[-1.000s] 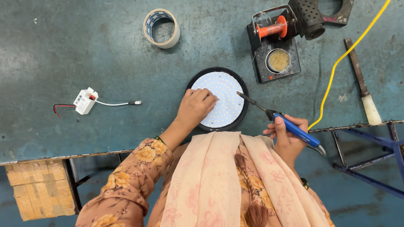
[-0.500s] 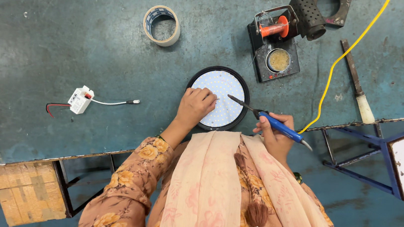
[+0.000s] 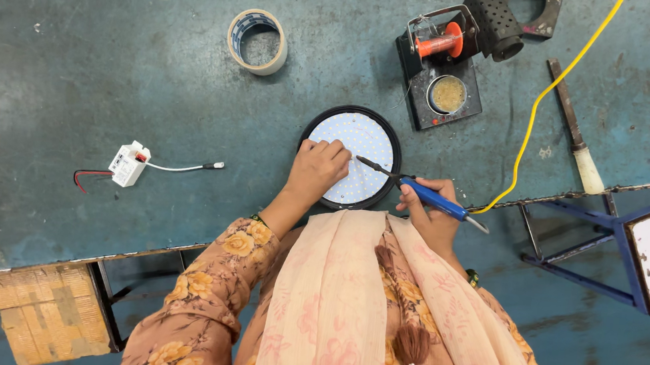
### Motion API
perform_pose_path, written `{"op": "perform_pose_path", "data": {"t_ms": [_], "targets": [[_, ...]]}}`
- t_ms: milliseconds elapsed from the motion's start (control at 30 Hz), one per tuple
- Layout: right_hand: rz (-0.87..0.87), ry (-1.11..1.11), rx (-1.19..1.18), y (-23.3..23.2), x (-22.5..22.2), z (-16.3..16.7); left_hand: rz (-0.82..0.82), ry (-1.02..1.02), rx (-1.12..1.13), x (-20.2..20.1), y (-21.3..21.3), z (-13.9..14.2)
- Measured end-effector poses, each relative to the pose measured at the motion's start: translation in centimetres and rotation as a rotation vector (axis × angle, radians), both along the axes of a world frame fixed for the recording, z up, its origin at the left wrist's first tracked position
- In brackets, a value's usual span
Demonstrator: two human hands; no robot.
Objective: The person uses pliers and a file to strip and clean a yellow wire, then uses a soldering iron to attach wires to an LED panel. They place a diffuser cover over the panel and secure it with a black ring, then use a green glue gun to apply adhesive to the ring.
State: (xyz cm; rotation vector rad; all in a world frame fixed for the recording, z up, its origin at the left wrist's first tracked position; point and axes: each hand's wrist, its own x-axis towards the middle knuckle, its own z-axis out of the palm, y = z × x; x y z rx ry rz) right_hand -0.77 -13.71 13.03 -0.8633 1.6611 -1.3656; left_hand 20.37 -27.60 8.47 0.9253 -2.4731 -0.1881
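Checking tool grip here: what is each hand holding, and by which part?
The right hand grips the soldering iron by its blue handle. The left hand holds nothing; it rests on the round LED panel.

Round LED panel (image 3: 363, 142): white disc dotted with small emitters, sitting in a black rim, lying flat, face up. Its lower-left part is sitting under the left hand's fingers (image 3: 326, 155); the rest is showing beyond the fingertips. Soldering iron (image 3: 421, 191): blue handle, thin dark metal shaft, lying nearly level and angled slightly. Handle is sitting between the right hand's fingers (image 3: 412, 208); the tip is pointing over the disc, ending just beside the left fingertips.
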Motion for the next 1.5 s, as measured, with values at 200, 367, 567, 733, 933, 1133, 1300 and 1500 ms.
{"op": "perform_pose_path", "data": {"t_ms": [200,367,567,733,933,1133,1300,1500], "targets": [[0.005,0.011,0.018,-0.3,0.1,0.2,0.007,-0.044,0.008,-0.4,-0.1,-0.4],[0.014,0.015,0.026,-0.3,0.2,0.1,0.004,-0.042,0.019,-0.3,0.0,-0.6],[0.019,-0.006,0.016,-0.3,0.2,-0.1,0.006,-0.056,0.038,-0.4,0.0,-0.7],[0.014,0.022,0.019,-0.3,0.2,-0.2,-0.002,-0.057,0.064,-0.4,0.0,-0.7],[0.015,0.018,0.036,-0.4,0.2,0.0,0.000,-0.058,0.093,-0.5,0.0,-0.8],[0.023,0.030,0.024,-0.5,0.4,0.3,0.004,-0.060,0.108,-0.4,-0.1,-0.6],[0.069,0.138,0.030,-0.4,0.3,0.7,0.020,-0.062,0.115,-0.5,0.0,-0.5],[0.072,0.214,-0.012,-0.3,0.5,1.2,0.042,-0.055,0.119,-0.5,0.0,-0.3]]}}
